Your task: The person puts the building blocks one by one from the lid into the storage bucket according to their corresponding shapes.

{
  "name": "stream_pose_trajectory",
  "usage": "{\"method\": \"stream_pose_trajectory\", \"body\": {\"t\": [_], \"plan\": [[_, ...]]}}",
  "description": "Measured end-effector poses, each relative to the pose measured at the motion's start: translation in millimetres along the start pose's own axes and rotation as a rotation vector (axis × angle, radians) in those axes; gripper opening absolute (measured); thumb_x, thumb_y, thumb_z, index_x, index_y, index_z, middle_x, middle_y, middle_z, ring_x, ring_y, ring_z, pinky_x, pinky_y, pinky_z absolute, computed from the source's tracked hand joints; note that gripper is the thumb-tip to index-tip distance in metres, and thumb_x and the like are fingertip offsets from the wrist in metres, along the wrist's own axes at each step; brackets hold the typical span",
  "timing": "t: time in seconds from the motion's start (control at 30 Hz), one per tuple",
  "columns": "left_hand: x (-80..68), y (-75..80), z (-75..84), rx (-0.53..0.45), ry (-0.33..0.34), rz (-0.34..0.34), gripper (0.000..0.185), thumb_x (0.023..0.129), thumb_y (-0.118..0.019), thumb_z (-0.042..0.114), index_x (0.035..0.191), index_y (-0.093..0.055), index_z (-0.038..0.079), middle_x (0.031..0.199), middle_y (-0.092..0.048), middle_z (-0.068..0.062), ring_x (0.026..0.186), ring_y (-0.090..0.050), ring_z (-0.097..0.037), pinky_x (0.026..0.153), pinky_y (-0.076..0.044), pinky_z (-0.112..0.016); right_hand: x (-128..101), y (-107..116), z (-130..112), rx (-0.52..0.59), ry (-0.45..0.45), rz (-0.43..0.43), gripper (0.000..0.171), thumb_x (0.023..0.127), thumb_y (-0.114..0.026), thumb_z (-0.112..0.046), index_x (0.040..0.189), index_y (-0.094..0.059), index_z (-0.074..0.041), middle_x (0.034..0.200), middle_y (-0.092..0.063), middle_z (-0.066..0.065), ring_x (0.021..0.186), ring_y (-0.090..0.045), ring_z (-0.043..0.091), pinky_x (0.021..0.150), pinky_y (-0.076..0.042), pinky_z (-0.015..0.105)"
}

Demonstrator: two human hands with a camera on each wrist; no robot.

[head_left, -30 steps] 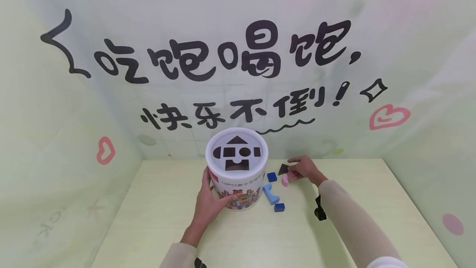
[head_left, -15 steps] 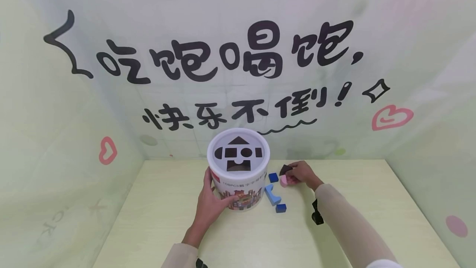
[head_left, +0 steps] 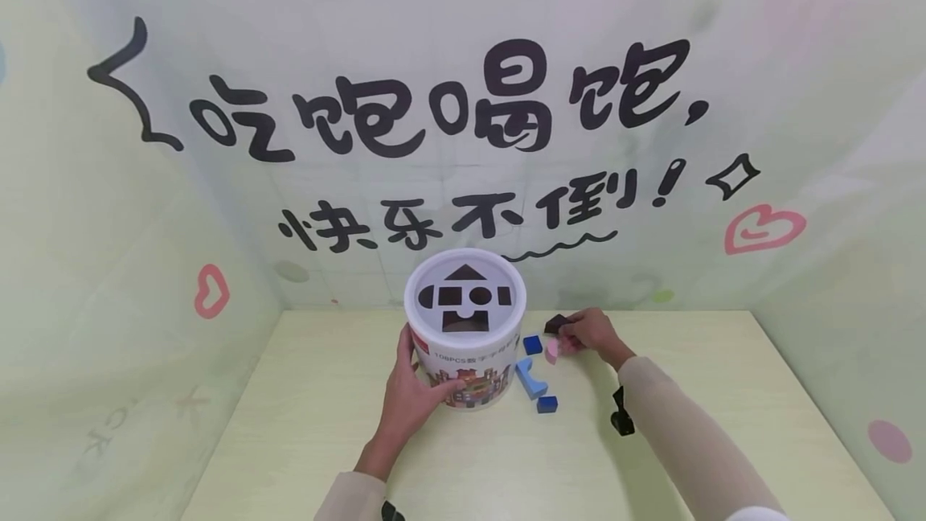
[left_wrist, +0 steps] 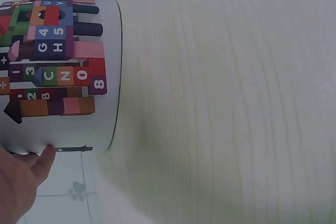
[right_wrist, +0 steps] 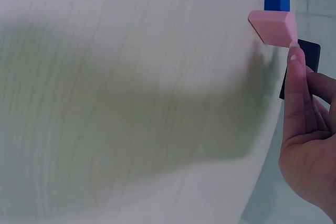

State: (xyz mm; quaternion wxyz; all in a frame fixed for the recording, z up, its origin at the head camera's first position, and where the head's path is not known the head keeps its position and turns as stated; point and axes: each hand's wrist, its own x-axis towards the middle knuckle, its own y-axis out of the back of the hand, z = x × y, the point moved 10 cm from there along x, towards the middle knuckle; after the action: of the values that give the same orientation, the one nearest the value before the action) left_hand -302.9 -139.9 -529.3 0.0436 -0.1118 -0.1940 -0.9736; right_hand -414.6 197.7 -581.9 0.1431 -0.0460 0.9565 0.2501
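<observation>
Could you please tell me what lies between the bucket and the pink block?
The farther dark blue block lies between them, as the head view shows.

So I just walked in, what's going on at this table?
Someone is handling toy blocks. Their left hand holds a white bucket topped with a shape-sorter lid. Their right hand holds a dark block near the back of the table, with a fingertip apparently touching a pink block. Beside the bucket lie a notched light blue block and two dark blue blocks.
</observation>
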Motion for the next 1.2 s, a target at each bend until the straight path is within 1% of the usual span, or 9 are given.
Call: {"method": "stream_pose_trajectory", "body": {"t": [0.17, 0.4, 0.5, 0.63, 0.7, 0.83, 0.9, 1.03, 1.2], "plan": [[0.2, -0.1, -0.6, -0.003, 0.006, -0.003, 0.123, 0.060, -0.090, 0.050, 0.154, -0.010, 0.040, 0.154, -0.036, 0.004, 0.144, -0.032, -0.025, 0.107, -0.044, -0.049, -2.8, 4.8, -7.1, 0.053, -0.010, -0.030, 0.032, 0.092, -0.063, -0.004, 0.118, -0.061, 0.014, 0.068, -0.067, 0.007, 0.055, -0.062, 0.010, 0.058, -0.061, 0.029], [0.7, -0.5, -0.7, -0.002, 0.010, -0.008, 0.123, 0.060, -0.089, 0.051, 0.154, -0.010, 0.040, 0.154, -0.035, 0.005, 0.144, -0.032, -0.024, 0.108, -0.044, -0.048, -14.5, 7.9, -32.3, 0.111, 0.035, -0.094, 0.032, 0.093, -0.061, -0.004, 0.119, -0.059, 0.015, 0.068, -0.067, 0.005, 0.056, -0.064, 0.009, 0.060, -0.062, 0.029], [-0.2, 0.4, -0.3, -0.001, 0.010, -0.008, 0.124, 0.060, -0.089, 0.051, 0.154, -0.010, 0.040, 0.154, -0.036, 0.005, 0.143, -0.033, -0.025, 0.108, -0.043, -0.049, -19.3, 8.5, -40.4, 0.119, 0.050, -0.107, 0.032, 0.093, -0.062, -0.005, 0.118, -0.060, 0.015, 0.068, -0.068, 0.005, 0.057, -0.065, 0.010, 0.065, -0.063, 0.034], [-1.3, 0.9, 0.1, -0.005, 0.010, -0.012, 0.123, 0.060, -0.089, 0.051, 0.154, -0.009, 0.040, 0.154, -0.036, 0.005, 0.142, -0.035, -0.026, 0.109, -0.042, -0.050, -27.5, 7.5, -52.6, 0.111, 0.075, -0.126, 0.033, 0.092, -0.063, -0.005, 0.118, -0.059, 0.014, 0.071, -0.069, 0.008, 0.058, -0.066, 0.011, 0.067, -0.063, 0.036], [-1.3, 0.8, 0.4, -0.008, 0.009, -0.013, 0.123, 0.061, -0.089, 0.050, 0.154, -0.010, 0.040, 0.153, -0.036, 0.005, 0.142, -0.035, -0.026, 0.109, -0.042, -0.050, -32.4, 7.4, -59.1, 0.101, 0.084, -0.131, 0.033, 0.092, -0.063, -0.006, 0.119, -0.059, 0.013, 0.073, -0.070, 0.011, 0.058, -0.067, 0.011, 0.065, -0.063, 0.034], [-0.8, 0.9, 0.2, -0.007, 0.008, -0.011, 0.123, 0.061, -0.090, 0.049, 0.154, -0.010, 0.038, 0.154, -0.036, 0.003, 0.143, -0.033, -0.026, 0.108, -0.043, -0.050, -42.5, 7.1, -72.0, 0.080, 0.102, -0.147, 0.034, 0.092, -0.063, -0.006, 0.121, -0.059, 0.012, 0.081, -0.071, 0.019, 0.060, -0.067, 0.013, 0.065, -0.063, 0.035], [-0.4, 0.8, -0.1, -0.005, 0.009, -0.010, 0.123, 0.061, -0.090, 0.048, 0.154, -0.010, 0.038, 0.155, -0.035, 0.002, 0.144, -0.031, -0.026, 0.108, -0.044, -0.049, -47.0, 6.9, -78.3, 0.068, 0.113, -0.159, 0.033, 0.093, -0.063, -0.007, 0.120, -0.060, 0.011, 0.082, -0.071, 0.019, 0.061, -0.068, 0.013, 0.066, -0.063, 0.036], [0.1, 0.5, -0.6, 0.003, 0.009, -0.010, 0.124, 0.061, -0.090, 0.049, 0.155, -0.010, 0.036, 0.156, -0.034, 0.001, 0.144, -0.031, -0.026, 0.108, -0.044, -0.049, -54.6, 7.6, -89.7, 0.044, 0.131, -0.178, 0.031, 0.093, -0.064, -0.008, 0.118, -0.062, 0.009, 0.082, -0.071, 0.019, 0.061, -0.068, 0.015, 0.065, -0.063, 0.034], [0.8, 0.1, 0.8, 0.002, 0.003, -0.010, 0.124, 0.061, -0.089, 0.051, 0.155, -0.010, 0.036, 0.156, -0.034, 0.001, 0.144, -0.031, -0.027, 0.108, -0.044, -0.050, -62.5, 11.2, -103.4, 0.015, 0.155, -0.185, 0.032, 0.092, -0.065, -0.009, 0.120, -0.063, 0.007, 0.084, -0.071, 0.018, 0.063, -0.069, 0.016, 0.064, -0.063, 0.033]]}}
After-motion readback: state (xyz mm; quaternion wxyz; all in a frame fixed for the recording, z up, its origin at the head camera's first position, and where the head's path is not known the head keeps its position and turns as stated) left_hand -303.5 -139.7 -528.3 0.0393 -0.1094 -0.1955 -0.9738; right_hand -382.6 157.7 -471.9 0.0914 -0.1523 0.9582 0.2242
